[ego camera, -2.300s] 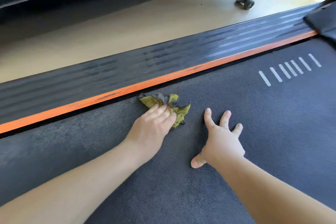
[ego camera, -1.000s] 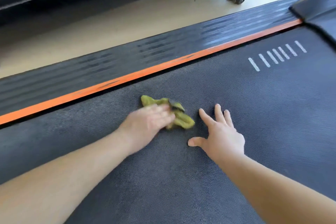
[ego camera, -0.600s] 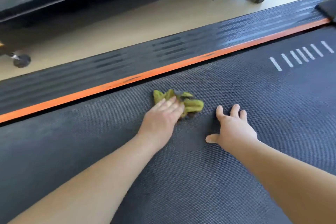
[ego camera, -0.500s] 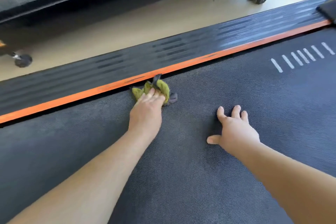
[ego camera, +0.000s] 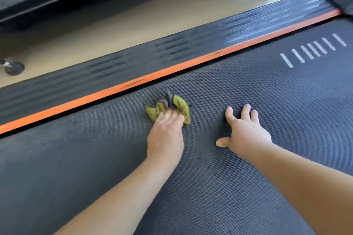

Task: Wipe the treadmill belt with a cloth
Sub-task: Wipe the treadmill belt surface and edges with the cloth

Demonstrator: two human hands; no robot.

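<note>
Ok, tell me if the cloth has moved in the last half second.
Yes. The cloth, under the left hand, was against the orange stripe; it now lies nearer the person, with bare belt between.

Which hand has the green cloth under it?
The left hand: its fingers press the crumpled green cloth onto the belt. The right hand rests spread on bare belt, touching no cloth.

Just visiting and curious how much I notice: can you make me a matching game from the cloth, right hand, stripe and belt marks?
1 cloth
2 right hand
3 stripe
4 marks

A white
B flat on the belt, holding nothing
C orange
D green, under the left hand

Pairs: 1-D, 2-B, 3-C, 4-A
</note>
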